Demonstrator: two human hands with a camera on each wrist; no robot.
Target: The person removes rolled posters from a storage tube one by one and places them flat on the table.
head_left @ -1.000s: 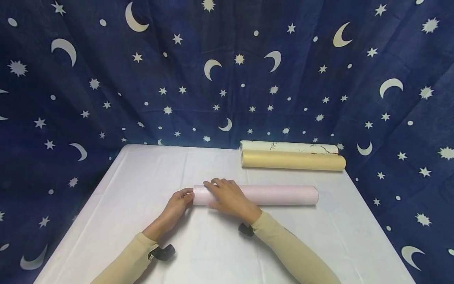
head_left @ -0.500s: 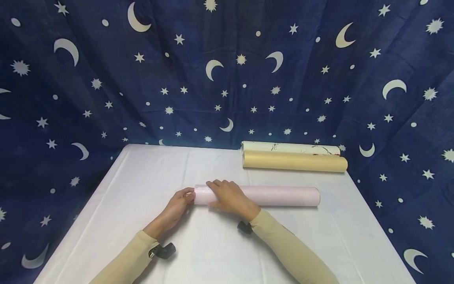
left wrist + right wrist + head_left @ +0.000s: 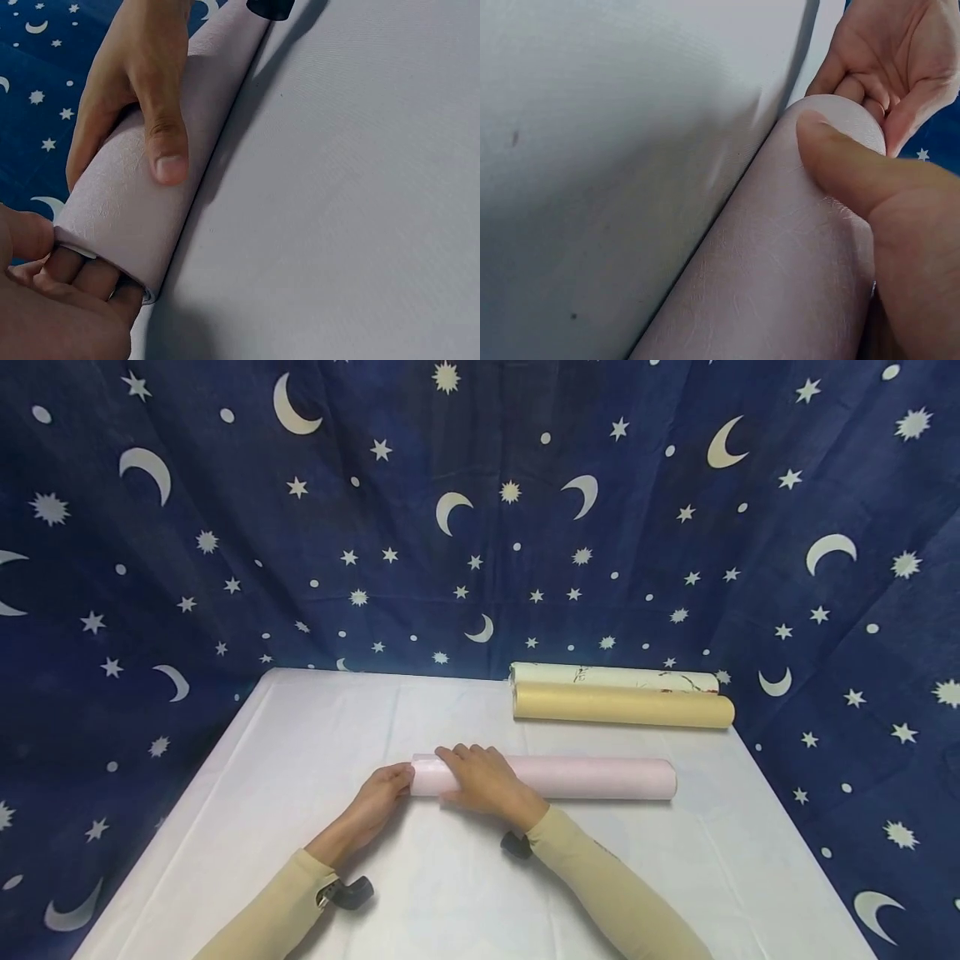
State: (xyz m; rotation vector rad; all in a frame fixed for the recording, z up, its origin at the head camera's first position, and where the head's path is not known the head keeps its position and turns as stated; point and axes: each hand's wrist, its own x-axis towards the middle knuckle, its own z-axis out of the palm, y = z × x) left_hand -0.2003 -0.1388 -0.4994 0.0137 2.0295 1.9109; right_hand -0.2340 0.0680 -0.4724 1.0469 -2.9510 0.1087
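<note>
A pale pink wallpaper roll [image 3: 600, 777] with a lightly textured surface lies sideways across the white table. At its left end my left hand [image 3: 381, 793] pinches the rim; in the left wrist view several fingers [image 3: 96, 279] are tucked inside the hollow end, with the thumb outside. My right hand [image 3: 487, 783] grips the roll from above, near that same end. Its thumb [image 3: 840, 161] lies along the near side of the roll, while its other fingers go over the far side and are partly hidden.
Behind, at the back right of the table [image 3: 315, 727], a yellow roll [image 3: 622, 705] lies against a cream roll with a branch print [image 3: 600, 674]. A dark blue cloth with moons and stars [image 3: 420, 527] hangs around the table's back and sides.
My right hand's fingers have settled onto the roll. The left thumb has closed in on the rim at the left end. The roll stays in nearly the same place.
</note>
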